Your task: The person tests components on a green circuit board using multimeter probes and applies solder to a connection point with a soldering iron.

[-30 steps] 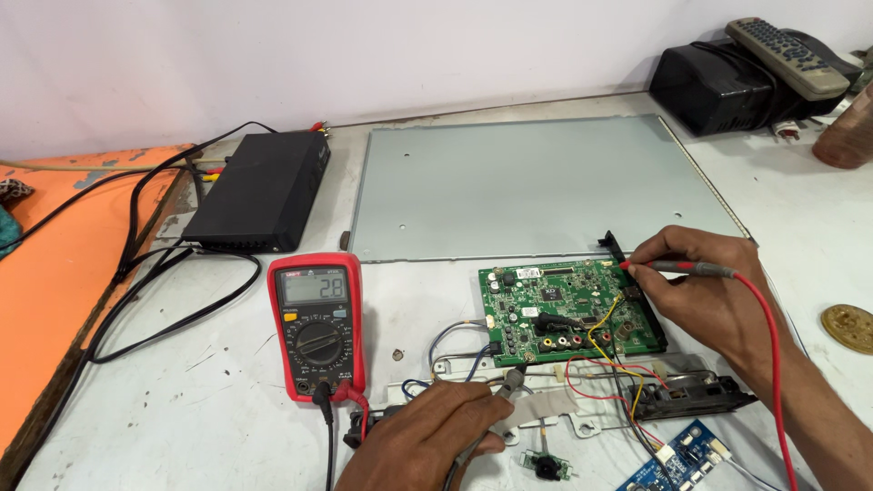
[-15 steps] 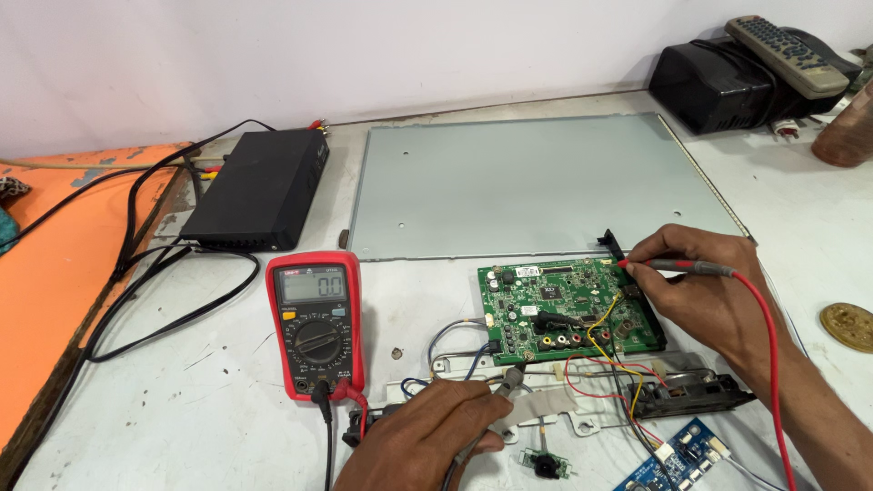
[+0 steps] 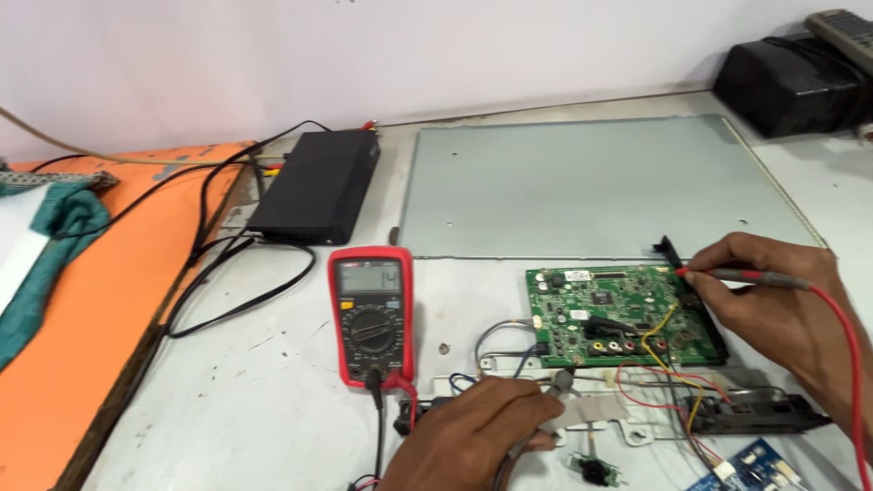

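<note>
A green circuit board (image 3: 611, 314) lies on the white table, wires trailing from its lower edge. My right hand (image 3: 773, 305) grips a red test probe (image 3: 741, 275) with its tip at the board's upper right edge. My left hand (image 3: 477, 436) pinches a grey probe (image 3: 556, 386) just below the board's lower left corner. A red multimeter (image 3: 373, 314) with a lit display lies left of the board, its leads running down toward my left hand.
A large grey metal panel (image 3: 591, 182) lies behind the board. A black set-top box (image 3: 318, 185) with cables sits at left beside an orange mat (image 3: 100, 309) and teal cloth (image 3: 55, 245). A black device (image 3: 791, 82) stands far right; small blue board (image 3: 750, 468) bottom right.
The view has shifted left, so everything sits further right in the frame. Both hands keep their probes at the board. The multimeter display reading has changed.
</note>
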